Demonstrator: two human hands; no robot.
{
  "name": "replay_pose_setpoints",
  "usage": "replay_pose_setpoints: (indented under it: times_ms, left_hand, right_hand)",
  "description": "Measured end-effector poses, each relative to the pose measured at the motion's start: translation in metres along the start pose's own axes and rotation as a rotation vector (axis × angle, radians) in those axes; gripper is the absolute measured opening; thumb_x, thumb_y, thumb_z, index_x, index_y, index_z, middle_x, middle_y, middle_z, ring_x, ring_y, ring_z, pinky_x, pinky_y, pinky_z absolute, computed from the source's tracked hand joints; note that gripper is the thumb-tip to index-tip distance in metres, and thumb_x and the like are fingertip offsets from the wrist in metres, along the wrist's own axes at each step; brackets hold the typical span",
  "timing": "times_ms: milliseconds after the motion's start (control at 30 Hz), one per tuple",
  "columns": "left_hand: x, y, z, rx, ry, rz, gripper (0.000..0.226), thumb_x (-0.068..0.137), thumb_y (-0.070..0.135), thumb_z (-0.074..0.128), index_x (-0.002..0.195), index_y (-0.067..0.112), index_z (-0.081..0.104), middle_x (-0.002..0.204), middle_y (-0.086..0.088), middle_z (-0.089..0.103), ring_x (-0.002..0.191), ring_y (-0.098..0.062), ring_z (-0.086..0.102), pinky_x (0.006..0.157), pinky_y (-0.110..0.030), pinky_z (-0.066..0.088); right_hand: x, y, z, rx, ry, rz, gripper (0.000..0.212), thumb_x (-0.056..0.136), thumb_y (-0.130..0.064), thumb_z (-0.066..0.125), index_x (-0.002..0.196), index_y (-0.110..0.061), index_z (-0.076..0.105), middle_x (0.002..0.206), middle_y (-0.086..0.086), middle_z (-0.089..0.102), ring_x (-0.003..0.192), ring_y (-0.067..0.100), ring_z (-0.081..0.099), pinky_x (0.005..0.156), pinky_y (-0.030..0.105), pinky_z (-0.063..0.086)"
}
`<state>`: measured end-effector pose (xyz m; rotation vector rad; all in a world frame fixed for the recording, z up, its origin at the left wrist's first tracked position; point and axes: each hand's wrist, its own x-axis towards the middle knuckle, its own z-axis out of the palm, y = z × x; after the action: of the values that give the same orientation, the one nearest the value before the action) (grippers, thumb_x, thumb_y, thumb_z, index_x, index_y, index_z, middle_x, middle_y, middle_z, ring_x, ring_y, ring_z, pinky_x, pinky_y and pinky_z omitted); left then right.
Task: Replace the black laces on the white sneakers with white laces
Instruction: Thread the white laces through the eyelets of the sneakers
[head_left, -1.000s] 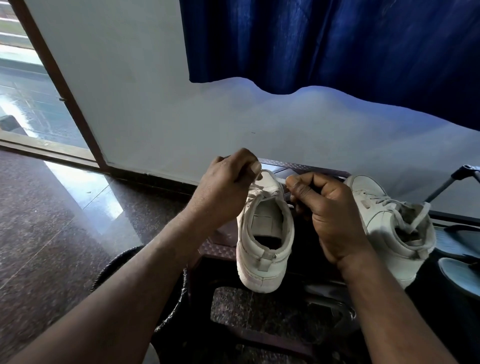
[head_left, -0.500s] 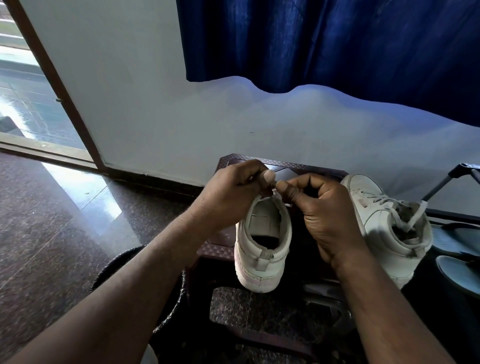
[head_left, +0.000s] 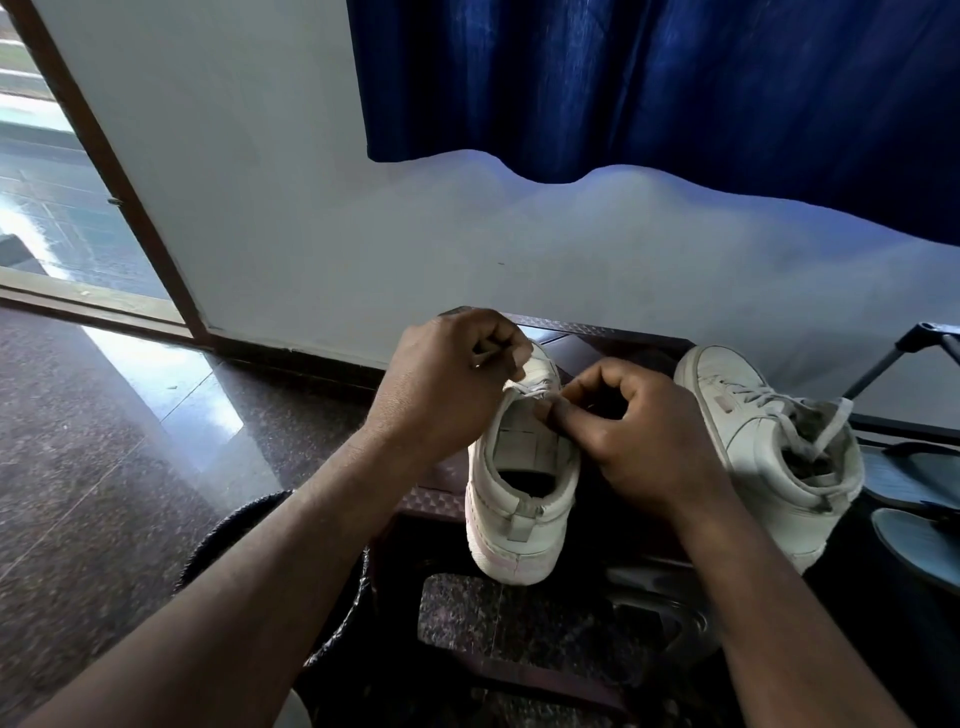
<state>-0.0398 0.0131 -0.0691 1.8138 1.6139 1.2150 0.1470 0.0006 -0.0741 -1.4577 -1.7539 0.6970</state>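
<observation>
I am seeing my left hand (head_left: 447, 384) curling, pinching the white lace (head_left: 532, 388) over the sneaker (head_left: 519, 499). My right hand (head_left: 644, 436) is pinching it too, beside the tongue.

A small dark brown table (head_left: 439, 499) stands against the wall. Its edge has a bumpy pattern. The first white sneaker (head_left: 519, 519) sits on top, and its heel sticks out over the front edge. The second white sneaker (head_left: 763, 457) stands just beside it, on the right. The table is on a shiny, dark, speckled floor (head_left: 93, 441). A round black basket (head_left: 234, 525) sits there too, near the table.
</observation>
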Motion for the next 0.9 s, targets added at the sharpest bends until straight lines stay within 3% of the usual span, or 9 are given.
replay_pose_setpoints:
  times_ms: [67,167,233,367,500,600,700,833,900]
  left_hand:
    - [-0.002,0.004,0.001,0.048,-0.015,0.018,0.011,0.09,0.022,0.076,0.083,0.03,0.078,0.072,0.024,0.071,0.074,0.015,0.063,0.066,-0.001,0.038]
    - [-0.003,0.007,0.001,0.119,0.008,0.028,0.009,0.088,0.028,0.077,0.08,0.03,0.079,0.066,0.028,0.065,0.072,0.018,0.06,0.063,-0.001,0.036]
    - [-0.003,0.008,0.002,0.164,0.028,0.023,0.009,0.087,0.029,0.077,0.078,0.031,0.076,0.069,0.024,0.068,0.074,0.011,0.062,0.061,-0.005,0.037]
    - [-0.007,0.012,0.005,0.215,0.036,0.064,0.005,0.086,0.031,0.074,0.081,0.032,0.075,0.081,0.019,0.074,0.081,-0.001,0.067,0.073,-0.025,0.052]
    - [-0.007,0.011,0.002,0.259,0.015,0.076,0.006,0.087,0.028,0.072,0.087,0.03,0.078,0.086,0.015,0.077,0.083,-0.005,0.069,0.073,-0.027,0.052]
    - [-0.008,0.012,0.001,0.3,-0.004,0.082,0.011,0.085,0.027,0.071,0.091,0.034,0.078,0.085,0.013,0.077,0.079,-0.007,0.067,0.071,-0.027,0.051]
    - [-0.008,0.013,0.001,0.365,-0.018,0.117,0.018,0.083,0.027,0.066,0.096,0.036,0.076,0.085,0.012,0.076,0.074,-0.008,0.064,0.066,-0.026,0.047]
    - [-0.007,0.012,-0.001,0.329,-0.067,0.162,0.015,0.077,0.022,0.066,0.087,0.033,0.068,0.074,0.017,0.069,0.061,0.002,0.055,0.057,-0.015,0.035]
    - [-0.007,0.011,-0.001,0.3,-0.102,0.178,0.017,0.073,0.021,0.067,0.085,0.033,0.063,0.076,0.018,0.069,0.064,0.002,0.057,0.058,-0.017,0.039]
  right_hand:
    - [-0.001,0.001,0.004,0.012,0.083,0.017,0.019,0.079,-0.039,0.085,0.073,-0.025,0.074,0.071,-0.018,0.072,0.068,-0.001,0.065,0.06,0.013,0.045]
    - [-0.002,0.003,0.011,0.121,0.18,0.069,0.018,0.08,-0.032,0.085,0.068,-0.022,0.075,0.069,-0.015,0.073,0.068,0.004,0.067,0.069,0.028,0.051]
    - [-0.003,0.005,0.019,0.242,0.194,0.136,0.019,0.08,-0.032,0.085,0.067,-0.021,0.077,0.071,-0.01,0.075,0.072,0.012,0.071,0.075,0.038,0.057]
    - [-0.005,0.003,0.028,0.479,0.156,0.275,0.012,0.076,-0.033,0.084,0.075,-0.021,0.081,0.077,0.001,0.078,0.086,0.03,0.075,0.088,0.053,0.059]
    - [-0.004,-0.001,0.025,0.72,0.101,0.359,0.005,0.079,-0.011,0.083,0.076,-0.007,0.081,0.083,0.018,0.078,0.082,0.034,0.074,0.089,0.054,0.059]
    - [-0.003,0.0,0.022,0.858,0.021,0.422,0.006,0.077,-0.006,0.081,0.08,-0.001,0.08,0.089,0.024,0.077,0.085,0.038,0.075,0.088,0.052,0.058]
    - [-0.001,0.003,0.019,0.885,-0.012,0.439,0.014,0.075,-0.006,0.079,0.087,0.002,0.079,0.094,0.026,0.076,0.087,0.039,0.074,0.087,0.05,0.059]
    - [0.0,0.004,0.019,0.86,0.021,0.427,0.005,0.081,-0.001,0.075,0.08,-0.002,0.08,0.091,0.024,0.077,0.084,0.038,0.075,0.081,0.046,0.062]
    - [0.0,0.005,0.02,0.857,0.026,0.427,0.006,0.082,-0.001,0.075,0.083,-0.002,0.081,0.092,0.025,0.077,0.088,0.041,0.075,0.084,0.05,0.061]
